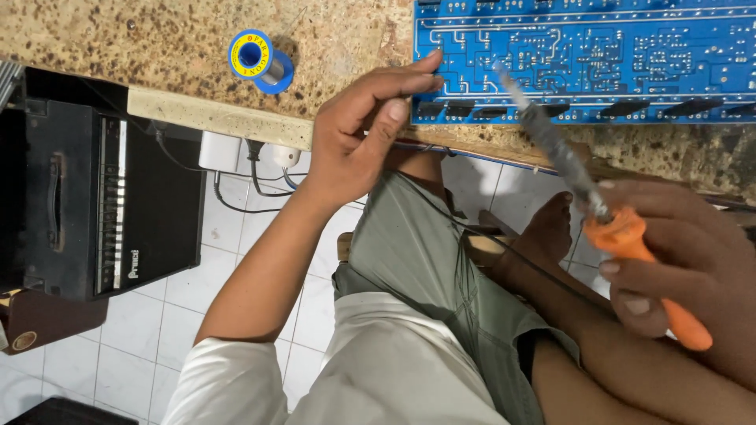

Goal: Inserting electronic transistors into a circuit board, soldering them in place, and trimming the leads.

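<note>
The right hand (693, 260) is clamped around the orange handle of a soldering iron (587, 205), gripped like a pen low on the handle so the long metal shaft angles up and away, its tip over the near edge of a blue circuit board (598, 47); that grip keeps the fingers well back from the hot end and lets the tip be steered finely. The left hand (366, 134) reaches to the board's near left corner, fingers loosely curled with thumb and forefinger close together; whether they pinch a thread of solder cannot be told. The board lies flat, copper side up, at the front edge of a speckled stone counter (157, 47), close enough for both hands to work it. 1 spool of solder wire (260, 59) with a blue and yellow flange sits well to the left on the counter, within reach of the left hand. The person sits with 1 knee raised. Below the counter edge are a black amplifier case (87, 197), a white power strip (228, 153) with cables, and a white tiled floor (142, 354).
</note>
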